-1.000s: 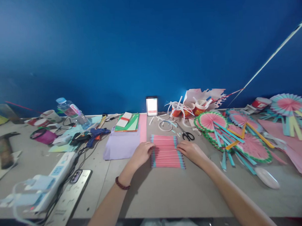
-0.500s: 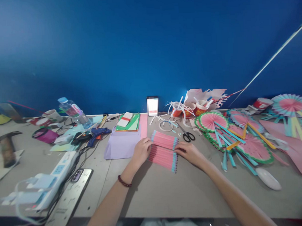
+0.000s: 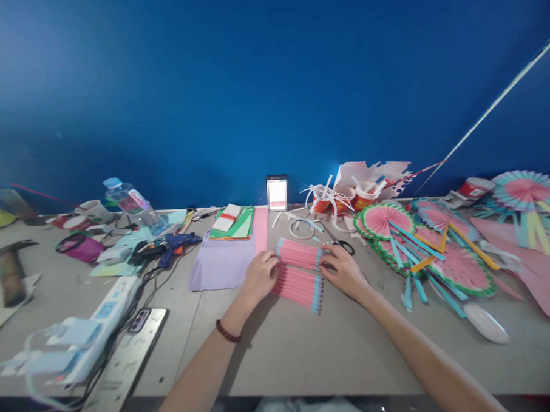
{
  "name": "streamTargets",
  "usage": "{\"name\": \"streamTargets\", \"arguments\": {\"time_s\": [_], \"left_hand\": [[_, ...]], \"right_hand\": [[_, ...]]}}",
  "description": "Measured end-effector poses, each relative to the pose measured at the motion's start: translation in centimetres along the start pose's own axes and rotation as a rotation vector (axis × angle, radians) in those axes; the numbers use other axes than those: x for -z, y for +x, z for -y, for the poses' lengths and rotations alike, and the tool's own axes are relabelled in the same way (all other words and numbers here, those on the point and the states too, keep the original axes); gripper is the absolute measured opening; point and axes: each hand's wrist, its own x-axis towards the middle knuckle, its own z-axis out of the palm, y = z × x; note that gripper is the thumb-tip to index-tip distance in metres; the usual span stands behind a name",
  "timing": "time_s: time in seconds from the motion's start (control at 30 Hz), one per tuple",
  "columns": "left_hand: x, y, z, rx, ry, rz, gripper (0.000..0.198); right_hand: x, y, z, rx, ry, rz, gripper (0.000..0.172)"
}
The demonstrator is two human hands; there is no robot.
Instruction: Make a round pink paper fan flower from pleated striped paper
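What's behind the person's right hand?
Just beyond the right hand, one loop of the black scissors partly shows, with red cups farther back. The hand covers the other loop; whatever lies beneath the hand cannot be seen.

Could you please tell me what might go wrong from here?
The pleated pink paper has the left hand and right hand at opposite edges; uneven pressure might skew or crease its narrow folds.

The black scissors lie just beyond the right hand, partly hidden by it, so it could bump them.

The green-edged fans sit nearby on the right; a wide sweep of that arm might disturb them.
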Motion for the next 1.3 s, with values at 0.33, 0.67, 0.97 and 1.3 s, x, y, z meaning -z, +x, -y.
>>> {"name": "streamTargets", "arguments": {"time_s": [0.33, 0.67, 0.97, 1.3], "left_hand": [[-0.3, 0.0, 0.3, -0.073, 0.005, 0.042, 0.027], [-0.8, 0.6, 0.4, 0.399, -0.664, -0.430, 0.066], [0.3, 1.2, -1.3, 0.601, -1.524, -0.290, 0.043], [1.5, 1.4, -1.6, 0.854, -1.572, -0.480, 0.033]], "right_hand": [[-1.0, 2.0, 0.3, -0.105, -0.024, 0.194, 0.048], [-1.5, 4.7, 2.6, -0.383, 0.626, 0.071, 0.029], [-3.5, 3.6, 6.7, -0.415, 0.953, 0.070, 0.030], [-4.8, 2.8, 7.1, -0.442, 1.000, 0.084, 0.029]]}}
